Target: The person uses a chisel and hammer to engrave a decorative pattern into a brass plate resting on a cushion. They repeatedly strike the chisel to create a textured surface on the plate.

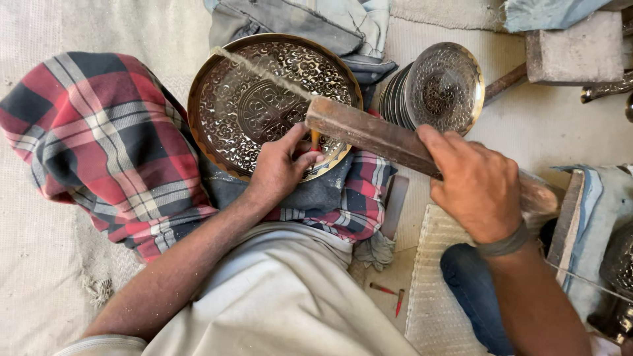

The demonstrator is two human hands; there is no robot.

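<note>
Scene: view straight down at a person seated on the floor, working an engraved metal tray across the lap.
Tray (264, 105): round, brass-rimmed, covered in scrolling pattern; it rests tilted on a red plaid cloth (105, 145) over the knee.
Left hand (280, 168): at the tray's near rim, fingers closed in a pinch grip on a small chisel (316, 140) with an orange shaft, its tip against the tray.
Right hand (475, 184): fist closed in a grip around a wooden mallet (369, 135); the blocky head hangs just above the chisel's top. A dark band circles the wrist.
Stack of plates (438, 89): smaller engraved discs leaning together, right of the tray and apart from it.
Stone block (573, 49): grey, at upper right, beside the stack.
Floor (389, 293): two small red-handled tools (392, 295) lie between the knees, next to a white woven mat (435, 290).
</note>
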